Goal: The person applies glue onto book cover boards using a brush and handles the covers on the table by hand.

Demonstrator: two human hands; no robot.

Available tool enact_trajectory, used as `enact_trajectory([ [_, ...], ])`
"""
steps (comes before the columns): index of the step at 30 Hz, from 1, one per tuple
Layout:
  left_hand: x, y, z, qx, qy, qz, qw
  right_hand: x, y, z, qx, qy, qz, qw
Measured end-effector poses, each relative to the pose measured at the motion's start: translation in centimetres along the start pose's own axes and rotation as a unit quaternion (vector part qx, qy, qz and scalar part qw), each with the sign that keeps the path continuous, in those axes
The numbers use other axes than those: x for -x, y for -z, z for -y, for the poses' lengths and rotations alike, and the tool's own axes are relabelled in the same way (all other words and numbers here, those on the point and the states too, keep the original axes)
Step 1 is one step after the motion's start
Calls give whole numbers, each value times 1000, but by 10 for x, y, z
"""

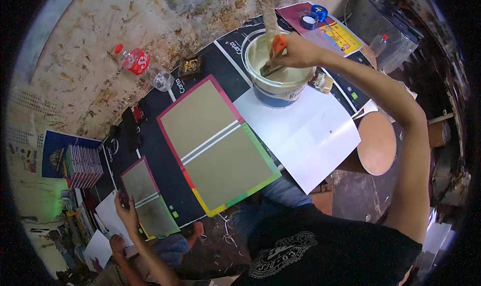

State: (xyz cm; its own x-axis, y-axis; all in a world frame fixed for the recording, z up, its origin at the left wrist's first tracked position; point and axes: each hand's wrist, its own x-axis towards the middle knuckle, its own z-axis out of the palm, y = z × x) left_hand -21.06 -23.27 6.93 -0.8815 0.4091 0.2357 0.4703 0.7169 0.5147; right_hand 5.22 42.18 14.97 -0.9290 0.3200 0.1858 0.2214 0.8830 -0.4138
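One hand of yours in view: the right, fingers curled closed around an orange-gripped flat tool, dark edge inside the bucket's mouth. Left out of sight; can't tell its state. Pale paste inside the bucket. Best load lightly, scrape surplus on the bucket's rim, lift slowly. Mind the tall stick rising from the bucket. Drips could mark the white sheet beside the bucket, or the colour-edged panel left of it.
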Motion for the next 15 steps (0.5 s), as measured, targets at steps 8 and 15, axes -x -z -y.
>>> enact_trajectory([
  [8,27,8,-164,107,-14,48,993,-27,41,-11,-185,-99,131,969],
  [15,115,-9,-168,126,77,106,983,-20,119,1,-227,-85,75,967],
])
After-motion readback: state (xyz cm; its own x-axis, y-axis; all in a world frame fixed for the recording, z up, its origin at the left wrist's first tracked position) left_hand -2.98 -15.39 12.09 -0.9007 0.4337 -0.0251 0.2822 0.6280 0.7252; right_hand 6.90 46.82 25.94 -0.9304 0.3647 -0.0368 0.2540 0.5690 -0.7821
